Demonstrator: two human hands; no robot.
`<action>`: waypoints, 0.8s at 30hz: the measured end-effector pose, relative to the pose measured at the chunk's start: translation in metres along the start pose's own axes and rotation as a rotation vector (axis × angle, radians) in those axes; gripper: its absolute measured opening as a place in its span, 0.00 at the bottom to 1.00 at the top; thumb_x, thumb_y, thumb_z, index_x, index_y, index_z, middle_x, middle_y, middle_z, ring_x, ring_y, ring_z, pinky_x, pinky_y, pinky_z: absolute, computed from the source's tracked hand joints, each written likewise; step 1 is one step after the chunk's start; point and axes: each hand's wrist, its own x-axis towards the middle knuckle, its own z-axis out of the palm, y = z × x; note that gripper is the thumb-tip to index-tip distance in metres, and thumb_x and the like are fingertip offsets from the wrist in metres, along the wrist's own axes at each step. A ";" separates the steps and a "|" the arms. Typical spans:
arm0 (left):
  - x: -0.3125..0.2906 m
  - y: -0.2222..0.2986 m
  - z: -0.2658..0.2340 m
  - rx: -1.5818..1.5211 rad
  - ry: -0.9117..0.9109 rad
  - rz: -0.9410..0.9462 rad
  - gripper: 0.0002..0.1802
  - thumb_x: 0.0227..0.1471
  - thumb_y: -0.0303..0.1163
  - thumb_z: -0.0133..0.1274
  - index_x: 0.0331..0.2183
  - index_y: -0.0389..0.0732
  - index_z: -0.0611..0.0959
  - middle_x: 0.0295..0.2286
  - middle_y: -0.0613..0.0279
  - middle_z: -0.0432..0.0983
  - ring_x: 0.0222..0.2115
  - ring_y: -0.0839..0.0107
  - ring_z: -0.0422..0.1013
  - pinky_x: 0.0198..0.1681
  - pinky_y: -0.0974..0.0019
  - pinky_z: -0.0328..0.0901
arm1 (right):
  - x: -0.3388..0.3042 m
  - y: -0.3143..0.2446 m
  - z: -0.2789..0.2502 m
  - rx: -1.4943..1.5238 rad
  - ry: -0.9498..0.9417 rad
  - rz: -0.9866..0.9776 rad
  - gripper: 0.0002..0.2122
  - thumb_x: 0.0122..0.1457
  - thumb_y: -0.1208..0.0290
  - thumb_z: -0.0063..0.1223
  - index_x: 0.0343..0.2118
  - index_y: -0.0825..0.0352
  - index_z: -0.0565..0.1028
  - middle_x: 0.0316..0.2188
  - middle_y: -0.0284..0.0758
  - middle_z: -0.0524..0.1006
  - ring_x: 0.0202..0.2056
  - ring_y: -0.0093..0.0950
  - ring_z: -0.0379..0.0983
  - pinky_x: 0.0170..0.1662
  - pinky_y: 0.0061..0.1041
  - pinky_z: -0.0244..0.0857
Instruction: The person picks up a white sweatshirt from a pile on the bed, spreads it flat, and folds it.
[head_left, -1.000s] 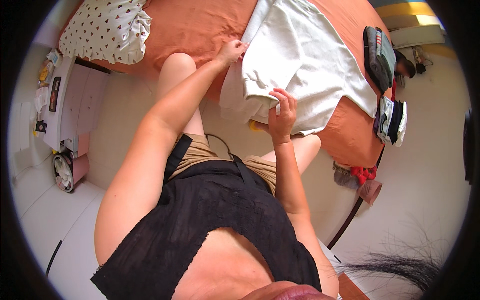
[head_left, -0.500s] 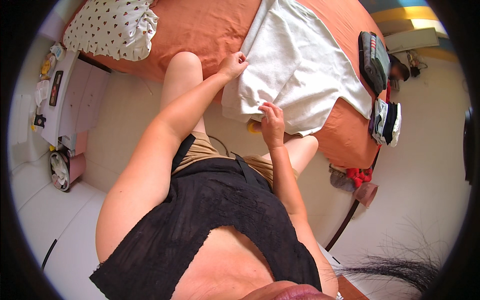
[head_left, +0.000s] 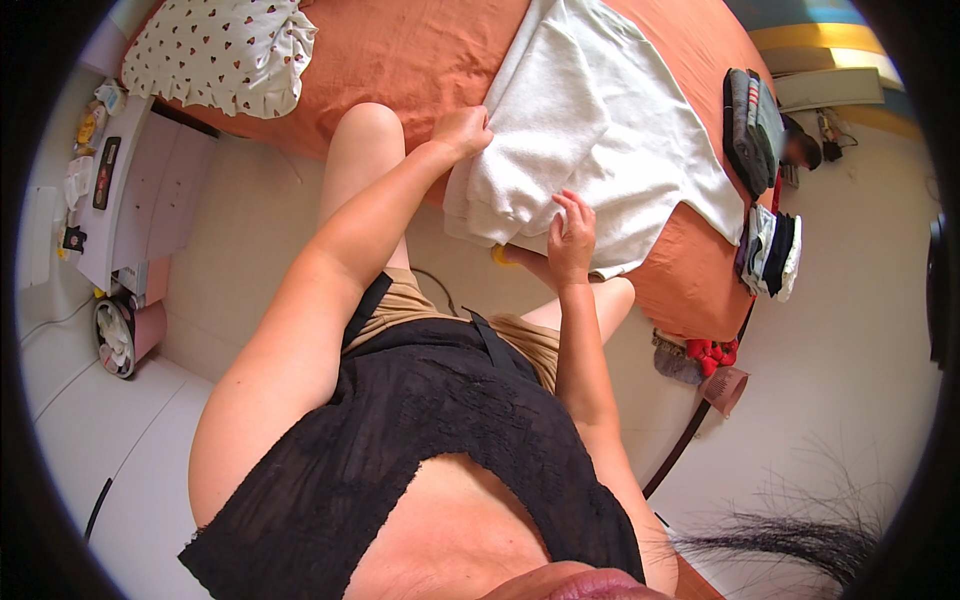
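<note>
A pale grey-white sweatshirt lies partly folded over the near edge of the bed, its lower part hanging a little past the mattress. My left hand is closed at the garment's left edge, fingers curled round the fabric there. Over the lower middle of the cloth is my right hand, its fingers apart and holding nothing. Whether its fingertips touch the fabric I cannot tell.
An orange sheet covers the bed. At its far left rests a patterned pillow; folded dark clothes and another folded stack line the right edge. A drawer cabinet and a bin stand left.
My right hand has let go of the sweatshirt's lower edge and moved right and slightly up, its fingers spreading. My left hand stays at the left edge, now closed more tightly.
</note>
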 end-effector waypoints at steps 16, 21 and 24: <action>0.006 0.008 -0.024 0.228 -0.225 0.134 0.11 0.42 0.33 0.46 0.29 0.38 0.76 0.29 0.48 0.75 0.34 0.52 0.70 0.36 0.54 0.63 | 0.151 0.076 0.049 -0.352 -0.016 -0.032 0.24 0.58 0.60 0.40 0.56 0.65 0.60 0.58 0.40 0.58 0.59 0.34 0.50 0.61 0.38 0.41; 0.011 0.011 -0.025 0.281 -0.362 0.127 0.12 0.41 0.31 0.45 0.30 0.36 0.76 0.30 0.46 0.74 0.34 0.50 0.70 0.37 0.53 0.64 | 0.179 0.080 0.090 -0.387 -0.084 -0.083 0.25 0.57 0.58 0.37 0.56 0.63 0.59 0.59 0.36 0.56 0.61 0.31 0.48 0.63 0.37 0.36; 0.018 0.017 -0.025 0.317 -0.437 0.115 0.13 0.41 0.30 0.45 0.31 0.36 0.76 0.29 0.46 0.75 0.33 0.51 0.71 0.36 0.53 0.65 | 0.183 0.080 0.111 -0.415 -0.054 -0.099 0.25 0.56 0.57 0.37 0.56 0.64 0.60 0.58 0.37 0.58 0.60 0.33 0.49 0.62 0.38 0.36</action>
